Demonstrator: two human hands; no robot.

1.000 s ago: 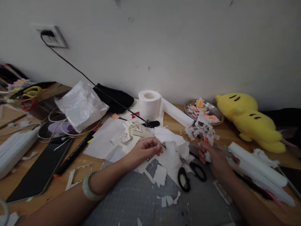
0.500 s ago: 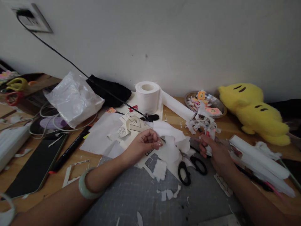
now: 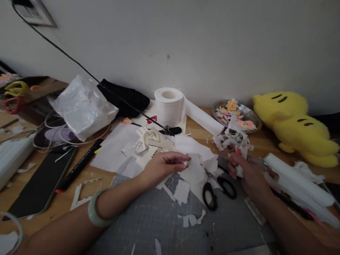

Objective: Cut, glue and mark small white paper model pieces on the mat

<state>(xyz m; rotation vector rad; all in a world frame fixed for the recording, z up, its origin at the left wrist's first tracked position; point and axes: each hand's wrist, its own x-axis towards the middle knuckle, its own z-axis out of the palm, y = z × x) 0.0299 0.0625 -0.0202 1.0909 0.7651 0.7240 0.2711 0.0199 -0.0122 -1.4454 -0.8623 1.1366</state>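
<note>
My left hand (image 3: 167, 164), with a pale green bangle (image 3: 92, 209) on its wrist, hovers over torn white paper (image 3: 195, 168). Its thumb and fingertips are close together in a pinch; whatever they hold is too small to make out. My right hand (image 3: 245, 170) is wrapped round a white handheld tool (image 3: 239, 172) with a red part. White scraps (image 3: 236, 136) cluster just beyond this hand, and whether they are stuck to the tool is unclear. Between the hands lie black-handled scissors (image 3: 219, 191), their blades hidden under paper. Cream paper with black drawn lines (image 3: 159, 141) rests beyond my left hand.
A grey cutting mat (image 3: 148, 219) carries small paper scraps. Behind stand a white paper roll (image 3: 170, 108) and a metal dish (image 3: 253, 120) of colourful bits. Yellow plush toys (image 3: 305, 131) sit right; a plastic bag (image 3: 83, 108), black marker (image 3: 81, 164) and dark phone (image 3: 39, 184) lie left.
My left hand has moved slightly right and its fingers have straightened somewhat. My right hand keeps its grip on the white tool. The whole view has shifted a little.
</note>
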